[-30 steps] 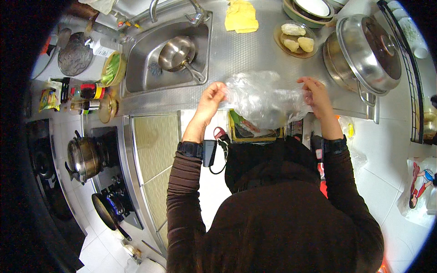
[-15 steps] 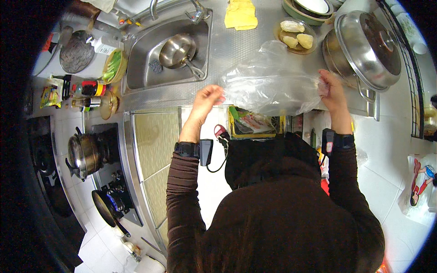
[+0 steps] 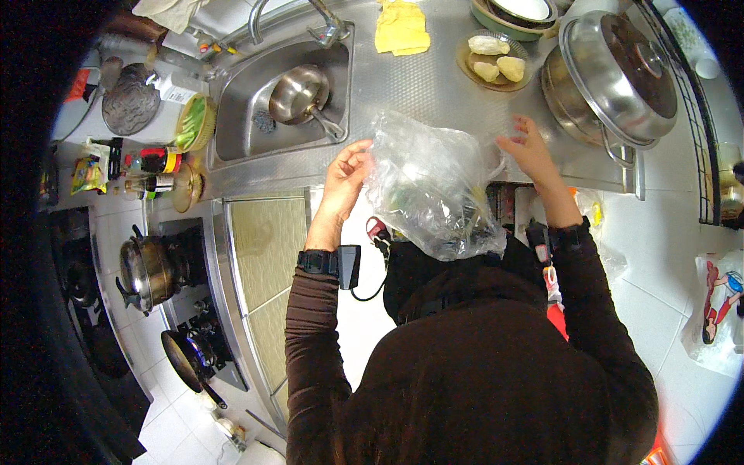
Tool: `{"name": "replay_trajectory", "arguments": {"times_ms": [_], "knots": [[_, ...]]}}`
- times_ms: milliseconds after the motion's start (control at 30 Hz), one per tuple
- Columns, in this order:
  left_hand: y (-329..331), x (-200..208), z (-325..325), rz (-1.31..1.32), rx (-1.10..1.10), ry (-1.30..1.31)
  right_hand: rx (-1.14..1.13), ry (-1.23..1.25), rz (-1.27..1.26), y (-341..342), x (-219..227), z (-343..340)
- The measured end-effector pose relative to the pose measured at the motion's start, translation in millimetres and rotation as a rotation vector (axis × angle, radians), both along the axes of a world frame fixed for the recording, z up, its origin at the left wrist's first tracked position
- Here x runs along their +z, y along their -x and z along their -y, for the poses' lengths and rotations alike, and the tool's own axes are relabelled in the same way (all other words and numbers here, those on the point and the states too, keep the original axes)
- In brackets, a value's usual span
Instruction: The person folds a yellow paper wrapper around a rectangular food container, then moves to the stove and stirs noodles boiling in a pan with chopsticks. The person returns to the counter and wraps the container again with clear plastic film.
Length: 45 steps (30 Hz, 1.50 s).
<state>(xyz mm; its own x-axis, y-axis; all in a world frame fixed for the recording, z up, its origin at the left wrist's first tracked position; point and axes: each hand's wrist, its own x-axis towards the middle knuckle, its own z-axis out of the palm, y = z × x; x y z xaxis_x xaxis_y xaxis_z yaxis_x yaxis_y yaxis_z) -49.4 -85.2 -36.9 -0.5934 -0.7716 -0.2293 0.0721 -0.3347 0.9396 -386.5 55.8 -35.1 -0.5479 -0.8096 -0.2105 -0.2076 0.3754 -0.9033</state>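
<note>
A clear plastic bag (image 3: 434, 182) hangs puffed and crumpled over the counter's front edge and in front of my body. My left hand (image 3: 346, 177) is closed at the bag's left edge, thumb and fingers pinching the film. To the right of the bag, my right hand (image 3: 533, 151) has its fingers spread and curved, with nothing seen in it; a flap of the bag lies close to its thumb side. Beyond my hands, a glass plate (image 3: 470, 77) carries three pale peeled pieces of food (image 3: 488, 45).
A steel sink (image 3: 225, 139) at left holds a pan (image 3: 297, 94) and a scouring pad (image 3: 263, 121). A yellow cloth (image 3: 402, 28) lies at the back. Stacked bowls (image 3: 515, 29) and a large lidded steamer pot (image 3: 608, 81) stand right. The stove with a pot (image 3: 147, 267) and a frying pan (image 3: 184, 358) is at far left.
The bag, stretched flat between both hands before, has slackened, puffed up and dropped toward my body. My right hand has let go of its end and moved left.
</note>
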Motion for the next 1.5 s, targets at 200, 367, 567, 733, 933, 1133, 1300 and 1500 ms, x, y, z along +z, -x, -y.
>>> {"name": "replay_trajectory", "arguments": {"times_ms": [200,367,567,733,933,1133,1300,1500], "knots": [[-7,6,-1,-0.02,0.026,0.063,0.467,-0.232,-0.022,12,-35,10],[-51,8,23,0.234,0.266,0.421,-0.071,0.341,-0.392,49,6,32],[-66,-6,23,0.57,0.177,0.628,-0.013,0.772,-0.739,29,80,-4],[-40,13,40,0.447,0.363,0.479,0.395,0.828,-1.122,13,104,-20],[5,57,38,0.255,0.117,0.539,0.616,0.96,-1.052,3,107,-27],[25,63,37,0.376,0.003,0.736,0.644,0.888,-1.086,8,107,-35],[-2,71,59,0.053,0.288,0.338,0.659,0.663,-1.058,11,98,-46],[-21,81,68,-0.187,0.263,0.228,0.706,0.487,-1.011,11,96,-43]]}}
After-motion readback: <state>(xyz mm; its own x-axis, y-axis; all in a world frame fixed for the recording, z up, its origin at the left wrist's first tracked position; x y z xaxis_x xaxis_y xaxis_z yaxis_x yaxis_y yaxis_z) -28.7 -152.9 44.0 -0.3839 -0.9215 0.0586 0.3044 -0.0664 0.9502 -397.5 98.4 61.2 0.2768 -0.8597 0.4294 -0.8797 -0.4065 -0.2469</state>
